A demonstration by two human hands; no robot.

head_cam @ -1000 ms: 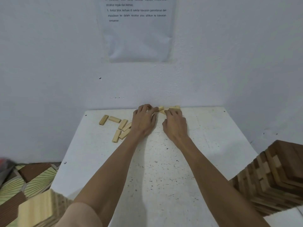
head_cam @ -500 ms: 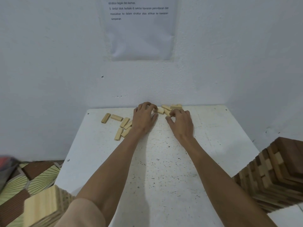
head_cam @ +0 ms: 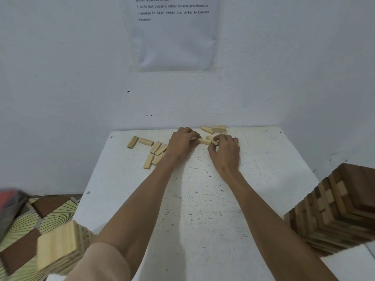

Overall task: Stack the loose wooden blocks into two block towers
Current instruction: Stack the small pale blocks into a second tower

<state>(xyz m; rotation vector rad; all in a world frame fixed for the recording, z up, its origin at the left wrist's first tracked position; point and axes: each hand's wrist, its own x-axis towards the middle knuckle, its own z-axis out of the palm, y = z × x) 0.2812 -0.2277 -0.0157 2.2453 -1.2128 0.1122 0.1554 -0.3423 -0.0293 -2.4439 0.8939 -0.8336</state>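
Observation:
Both hands reach to the far edge of the white table (head_cam: 203, 199). My left hand (head_cam: 182, 142) has curled fingers pinching one end of a pale wooden block (head_cam: 204, 141). My right hand (head_cam: 225, 151) curls its fingers round another pale block (head_cam: 211, 138) at the first block's other end. A small pile of pale blocks (head_cam: 217, 129) lies just behind, against the wall. Several loose pale blocks (head_cam: 154, 151) lie scattered to the left of my left hand. A pale block tower (head_cam: 60, 246) stands at the near left, a tower of dark and pale blocks (head_cam: 341, 209) at the right.
The white wall (head_cam: 60, 78) rises straight behind the table, with a printed sheet (head_cam: 174, 33) taped on it. Patterned floor covering (head_cam: 24, 220) shows to the left below the table edge.
My right hand has drawn back toward me and to the right, uncovering blocks by the wall. Both hands now hold blocks between them. The camera has tilted slightly.

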